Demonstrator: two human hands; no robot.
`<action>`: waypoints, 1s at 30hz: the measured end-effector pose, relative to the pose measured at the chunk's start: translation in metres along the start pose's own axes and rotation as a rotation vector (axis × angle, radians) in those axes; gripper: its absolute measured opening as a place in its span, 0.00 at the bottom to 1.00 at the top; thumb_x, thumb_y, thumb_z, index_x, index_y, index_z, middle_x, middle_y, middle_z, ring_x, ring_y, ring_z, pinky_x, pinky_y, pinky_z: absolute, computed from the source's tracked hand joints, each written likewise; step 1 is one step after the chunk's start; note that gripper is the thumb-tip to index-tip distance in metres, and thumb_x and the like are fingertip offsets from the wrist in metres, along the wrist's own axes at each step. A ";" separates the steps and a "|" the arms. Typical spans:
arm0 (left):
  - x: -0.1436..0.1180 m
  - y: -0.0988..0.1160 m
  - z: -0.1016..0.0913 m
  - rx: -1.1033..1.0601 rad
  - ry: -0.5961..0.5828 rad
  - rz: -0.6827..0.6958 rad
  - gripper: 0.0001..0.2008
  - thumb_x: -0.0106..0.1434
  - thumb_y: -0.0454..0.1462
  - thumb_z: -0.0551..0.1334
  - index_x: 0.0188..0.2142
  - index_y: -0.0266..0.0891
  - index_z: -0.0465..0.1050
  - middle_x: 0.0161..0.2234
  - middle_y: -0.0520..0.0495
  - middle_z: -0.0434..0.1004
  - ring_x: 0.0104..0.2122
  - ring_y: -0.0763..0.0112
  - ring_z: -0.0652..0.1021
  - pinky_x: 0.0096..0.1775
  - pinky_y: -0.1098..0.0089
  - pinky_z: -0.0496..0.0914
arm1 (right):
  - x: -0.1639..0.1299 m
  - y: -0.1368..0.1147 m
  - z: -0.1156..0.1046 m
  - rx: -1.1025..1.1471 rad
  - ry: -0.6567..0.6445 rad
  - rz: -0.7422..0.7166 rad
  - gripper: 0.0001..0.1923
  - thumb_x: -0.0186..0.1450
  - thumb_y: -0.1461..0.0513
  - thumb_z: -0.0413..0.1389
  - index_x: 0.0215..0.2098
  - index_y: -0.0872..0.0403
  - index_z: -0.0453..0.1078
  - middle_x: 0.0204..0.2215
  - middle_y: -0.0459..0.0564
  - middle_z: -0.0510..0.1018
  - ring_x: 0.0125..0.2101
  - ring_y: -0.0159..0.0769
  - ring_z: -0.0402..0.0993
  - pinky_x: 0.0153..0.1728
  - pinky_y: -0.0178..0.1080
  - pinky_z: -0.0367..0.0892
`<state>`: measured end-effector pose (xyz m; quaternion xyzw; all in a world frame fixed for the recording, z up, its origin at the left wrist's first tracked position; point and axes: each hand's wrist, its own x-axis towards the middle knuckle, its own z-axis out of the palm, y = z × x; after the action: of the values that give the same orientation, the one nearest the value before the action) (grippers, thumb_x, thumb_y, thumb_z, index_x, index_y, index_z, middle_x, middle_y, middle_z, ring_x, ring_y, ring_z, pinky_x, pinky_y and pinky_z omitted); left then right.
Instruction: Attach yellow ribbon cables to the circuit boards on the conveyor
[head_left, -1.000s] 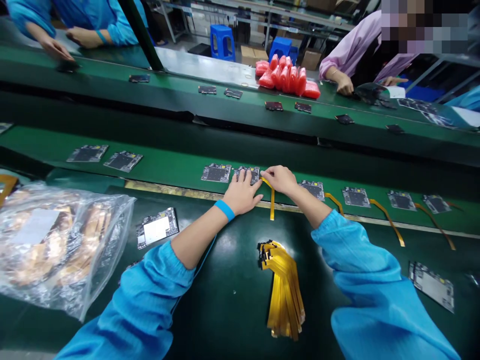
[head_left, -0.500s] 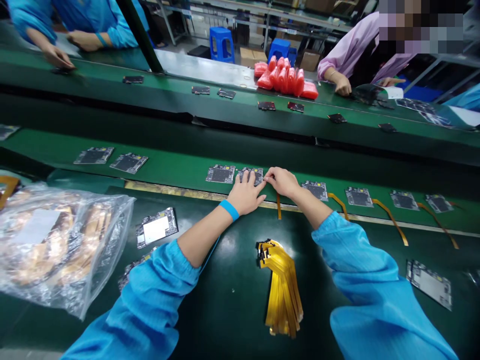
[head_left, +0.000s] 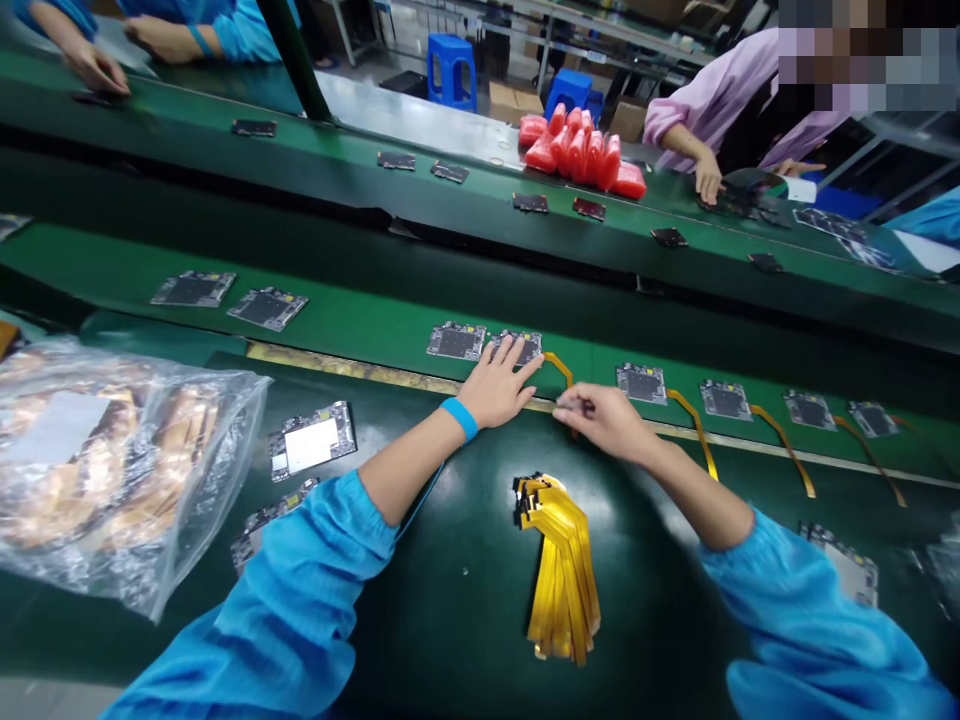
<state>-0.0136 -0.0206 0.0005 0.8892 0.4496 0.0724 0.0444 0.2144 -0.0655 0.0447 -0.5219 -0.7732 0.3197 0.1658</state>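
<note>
My left hand (head_left: 495,390), with a blue wrist strap, lies with fingers spread over the lower edge of a circuit board (head_left: 531,342) on the green belt. From that board's right side a thin orange flex cable (head_left: 559,368) bends down toward the near edge. My right hand (head_left: 611,422) is over the lower part of this cable, thumb and fingertips pinched together; what is between them is unclear. Another circuit board (head_left: 456,341) sits just left of the one under my left hand. A fanned pile of yellow flex cables (head_left: 561,570) lies on the bench between my forearms.
A clear plastic bag (head_left: 127,470) of copper-coloured parts lies at left, beside a board with a white patch (head_left: 313,442). More boards with cables (head_left: 726,400) lie along the belt at right. Across the line, co-workers handle parts near red bundles (head_left: 581,150).
My right hand has moved away from the board's right edge, down and to the right, uncovering the cable there. My left hand stays on the board. The view has shifted slightly.
</note>
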 end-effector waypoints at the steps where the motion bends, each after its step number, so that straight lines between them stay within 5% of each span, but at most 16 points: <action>1: 0.000 -0.001 0.001 -0.017 0.006 0.002 0.29 0.76 0.46 0.54 0.73 0.44 0.59 0.75 0.35 0.53 0.74 0.44 0.56 0.71 0.44 0.53 | -0.012 -0.006 0.000 0.039 -0.067 -0.028 0.12 0.70 0.52 0.61 0.38 0.52 0.77 0.30 0.47 0.79 0.31 0.36 0.74 0.34 0.37 0.66; 6: 0.000 0.001 0.000 -0.040 0.028 0.014 0.29 0.76 0.44 0.54 0.73 0.43 0.59 0.75 0.36 0.52 0.74 0.45 0.54 0.70 0.42 0.53 | -0.050 -0.031 0.007 0.012 -0.265 -0.086 0.10 0.67 0.54 0.66 0.41 0.50 0.78 0.37 0.49 0.82 0.35 0.37 0.77 0.35 0.36 0.65; 13: -0.001 -0.013 -0.002 -0.214 0.199 0.021 0.25 0.73 0.40 0.56 0.67 0.38 0.67 0.67 0.36 0.67 0.69 0.49 0.64 0.69 0.48 0.58 | -0.060 -0.026 0.024 -0.015 -0.283 -0.053 0.07 0.67 0.59 0.66 0.34 0.51 0.74 0.35 0.47 0.81 0.33 0.35 0.77 0.34 0.35 0.62; 18: 0.002 -0.043 -0.014 -0.299 0.402 -0.236 0.16 0.72 0.38 0.56 0.55 0.39 0.76 0.52 0.39 0.77 0.53 0.54 0.75 0.56 0.54 0.70 | -0.065 -0.022 0.027 0.048 -0.265 0.025 0.07 0.66 0.60 0.66 0.42 0.50 0.75 0.38 0.47 0.83 0.36 0.36 0.78 0.35 0.34 0.64; 22: 0.009 -0.055 -0.023 -0.242 0.270 -0.387 0.08 0.70 0.38 0.60 0.44 0.41 0.78 0.46 0.41 0.76 0.49 0.55 0.75 0.51 0.58 0.71 | -0.067 -0.021 0.027 0.049 -0.261 0.005 0.08 0.67 0.59 0.65 0.34 0.52 0.72 0.35 0.47 0.81 0.33 0.35 0.76 0.33 0.34 0.61; 30: 0.030 -0.042 -0.030 -0.153 0.001 -0.418 0.06 0.66 0.41 0.63 0.37 0.42 0.76 0.45 0.41 0.76 0.50 0.51 0.75 0.47 0.55 0.70 | -0.073 -0.021 0.021 0.237 -0.265 0.009 0.15 0.70 0.51 0.63 0.33 0.53 0.76 0.33 0.48 0.81 0.31 0.33 0.74 0.32 0.34 0.61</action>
<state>-0.0345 0.0295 0.0270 0.7706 0.6174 0.0960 0.1256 0.2165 -0.1441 0.0484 -0.4555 -0.7430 0.4753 0.1211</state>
